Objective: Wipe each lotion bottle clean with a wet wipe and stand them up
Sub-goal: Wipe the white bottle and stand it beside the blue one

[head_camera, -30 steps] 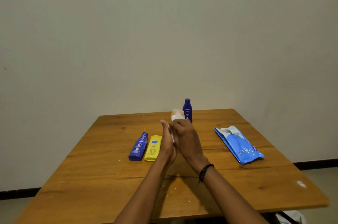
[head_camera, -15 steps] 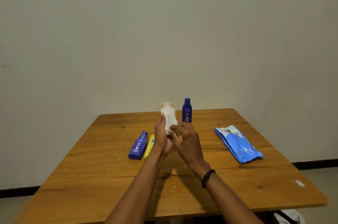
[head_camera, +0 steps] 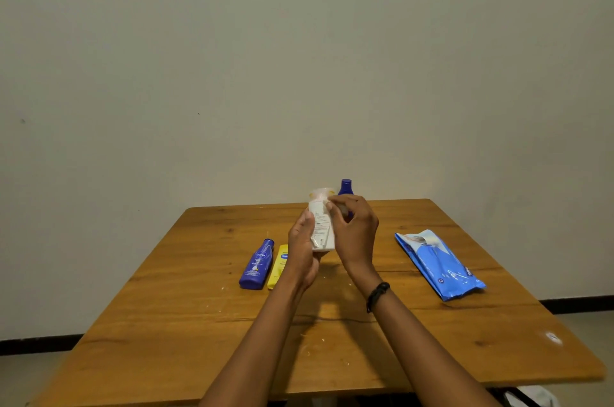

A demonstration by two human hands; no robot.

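My left hand holds a white lotion bottle upright above the middle of the wooden table. My right hand presses against the bottle's upper right side with fingers pinched; a wet wipe in it cannot be made out. A dark blue lotion bottle and a yellow bottle lie flat side by side left of my hands. A small blue bottle stands upright at the far edge, partly hidden behind my right hand.
A blue pack of wet wipes lies on the right side of the table. A pale wall rises just behind the far edge. Small white specks dot the tabletop near the front.
Both hands have lifted the white bottle higher and my right hand has slid from its lower part up to near its cap. The other bottles and the pack have not moved.
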